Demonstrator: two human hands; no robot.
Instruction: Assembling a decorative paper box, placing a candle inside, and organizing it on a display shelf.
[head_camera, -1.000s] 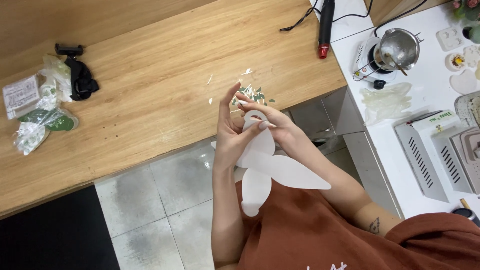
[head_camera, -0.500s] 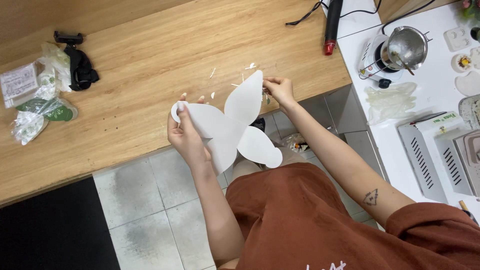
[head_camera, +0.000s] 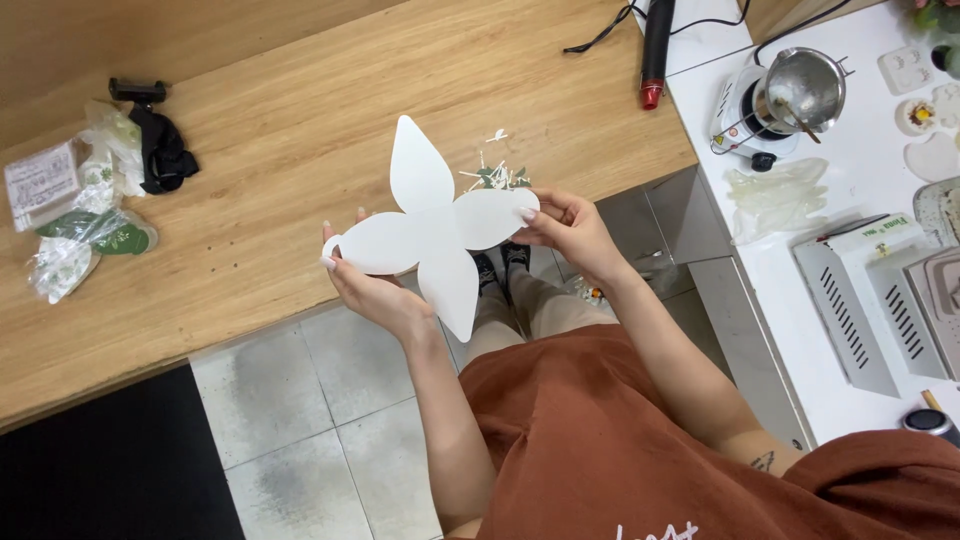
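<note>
A white flat cut-out (head_camera: 432, 228) with several petal-shaped lobes is spread open above the front edge of the wooden table (head_camera: 250, 150). My left hand (head_camera: 368, 285) holds its left lobe from below, fingertips curled over the rim. My right hand (head_camera: 572, 228) pinches the tip of its right lobe. A small heap of pale and green trimmings (head_camera: 497, 175) lies on the table just behind the cut-out.
Clear plastic bags with green and white contents (head_camera: 80, 225) and a black clip-like item (head_camera: 158, 140) lie at the table's left. A white counter (head_camera: 800, 260) to the right carries a metal pot (head_camera: 800, 85), clear gloves (head_camera: 775, 200) and a grey machine (head_camera: 880, 305). Grey floor tiles lie below.
The cut-out was bunched between both hands near my body, then got spread flat. My left hand has moved left and my right hand right, lifting it toward the table edge.
</note>
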